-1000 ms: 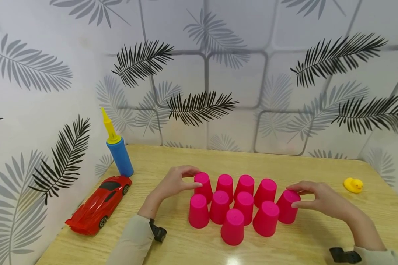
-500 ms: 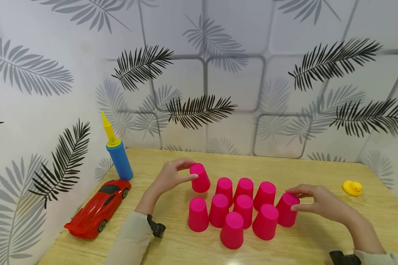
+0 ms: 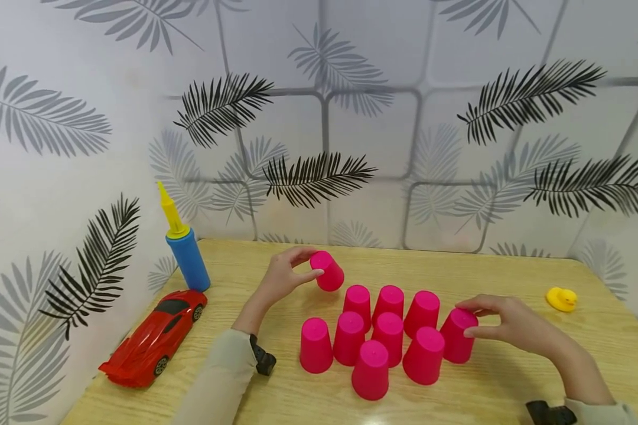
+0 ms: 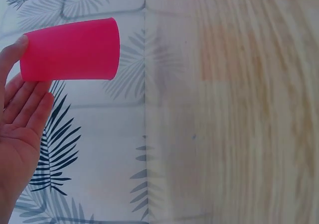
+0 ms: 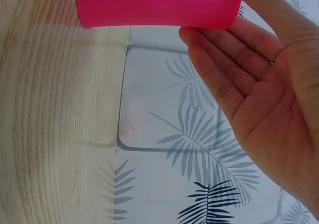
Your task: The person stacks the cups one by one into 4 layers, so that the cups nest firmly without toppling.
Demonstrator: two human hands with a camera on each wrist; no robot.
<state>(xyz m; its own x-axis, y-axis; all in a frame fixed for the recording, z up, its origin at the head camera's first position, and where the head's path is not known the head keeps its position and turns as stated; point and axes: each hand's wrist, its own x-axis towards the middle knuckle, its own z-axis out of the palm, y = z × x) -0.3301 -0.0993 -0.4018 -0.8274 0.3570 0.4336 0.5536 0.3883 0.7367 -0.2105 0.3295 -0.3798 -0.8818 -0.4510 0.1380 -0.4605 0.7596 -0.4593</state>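
Note:
My left hand (image 3: pixel 279 278) pinches a pink plastic cup (image 3: pixel 331 275) near its closed end and holds it tilted, raised over the table behind the others. The left wrist view shows that cup (image 4: pixel 72 51) between thumb and fingers, its wide mouth away from the palm. At the right end of the group, my right hand (image 3: pixel 518 324) grips another upside-down pink cup (image 3: pixel 456 342) by its top, thumb in front. Several matching cups, among them a front one (image 3: pixel 370 375) and a left one (image 3: pixel 316 348), stand mouth down between the hands.
To the left lie a red toy car (image 3: pixel 156 339) and, behind it, an upright blue and yellow hand pump (image 3: pixel 190 260). A yellow rubber duck (image 3: pixel 562 299) sits at the far right. A leaf-patterned wall (image 3: pixel 351 224) borders the wooden table (image 3: pixel 276 395).
My left hand has lifted its cup from the back left of the group, up and away toward the wall, then a little right, tilting it more. The right hand stays on its cup.

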